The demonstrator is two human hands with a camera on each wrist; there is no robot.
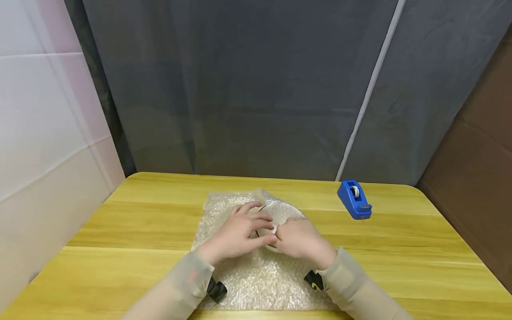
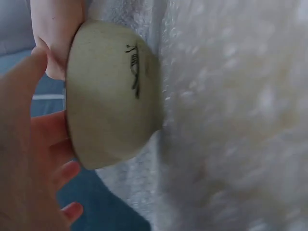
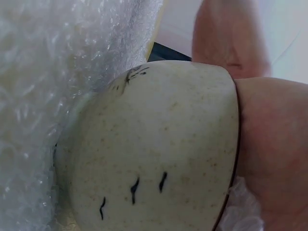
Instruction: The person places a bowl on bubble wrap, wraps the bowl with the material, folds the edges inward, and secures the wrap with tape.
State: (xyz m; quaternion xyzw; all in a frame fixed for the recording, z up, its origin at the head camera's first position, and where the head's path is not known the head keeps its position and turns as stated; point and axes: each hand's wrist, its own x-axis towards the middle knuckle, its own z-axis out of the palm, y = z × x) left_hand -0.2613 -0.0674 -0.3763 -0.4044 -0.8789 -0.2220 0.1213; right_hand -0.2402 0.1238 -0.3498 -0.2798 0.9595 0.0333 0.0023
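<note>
A cream speckled bowl (image 3: 163,130) with dark brush marks and a dark rim stands upright on a sheet of bubble wrap (image 1: 260,284). Over the bowl's left side my left hand (image 1: 244,229) is spread, its fingers at the rim and its thumb pointing toward the other hand. My right hand (image 1: 300,238) reaches over the right rim, its bent fingers down inside the bowl; their tips are hidden. Some bubble wrap shows inside the bowl, by the right hand. In the left wrist view, the bowl's outer wall (image 2: 110,96) faces the camera.
A blue tape dispenser (image 1: 355,200) with a roll of tape stands at the back right of the wooden table (image 1: 120,240). A dark grey curtain (image 1: 256,89) hangs behind it, a white sheet on the left and a brown panel on the right.
</note>
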